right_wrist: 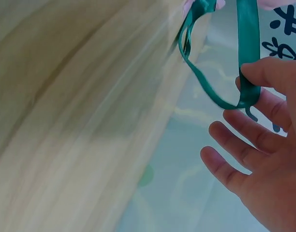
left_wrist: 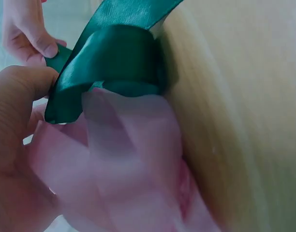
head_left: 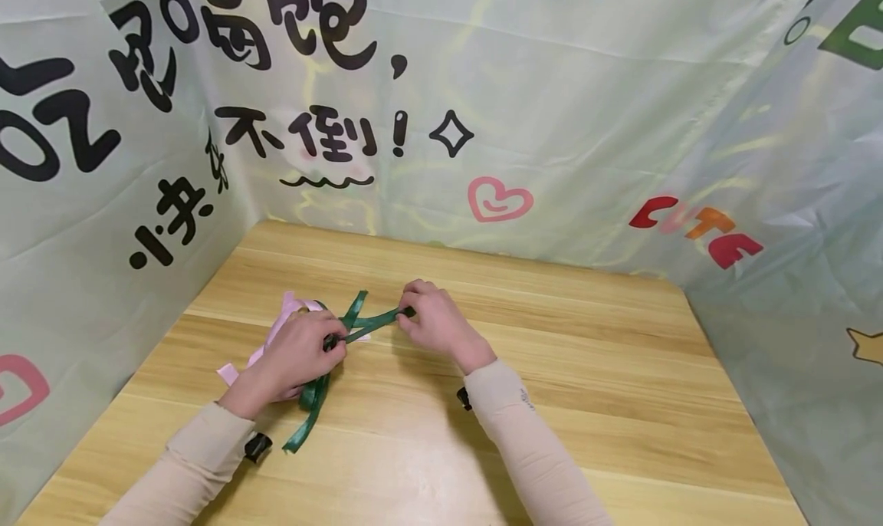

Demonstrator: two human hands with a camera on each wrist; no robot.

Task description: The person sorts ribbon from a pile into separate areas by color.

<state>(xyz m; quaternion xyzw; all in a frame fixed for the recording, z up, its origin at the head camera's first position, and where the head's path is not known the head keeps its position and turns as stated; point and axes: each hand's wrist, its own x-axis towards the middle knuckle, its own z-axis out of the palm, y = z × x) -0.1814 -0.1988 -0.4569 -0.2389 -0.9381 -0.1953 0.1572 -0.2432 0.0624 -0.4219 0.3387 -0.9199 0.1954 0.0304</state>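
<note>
A glossy green ribbon [head_left: 373, 323] stretches between the two hands above the table. My left hand [head_left: 298, 351] pinches its gathered part, beside a bunch of pink ribbon [left_wrist: 119, 159] that lies against the palm. My right hand [head_left: 436, 317] pinches a green loop between thumb and forefinger; in the right wrist view the other fingers of that hand [right_wrist: 264, 145] are spread loosely. One loose green tail hangs toward the front of the table, and another points to the back. The left fingers hide where green and pink meet.
The wooden table [head_left: 586, 388] runs back to a pale printed cloth [head_left: 586, 112] that stands behind it and on both sides. A black wrist device [head_left: 258, 447] shows beneath the left cuff, with another [head_left: 464, 398] at the right cuff.
</note>
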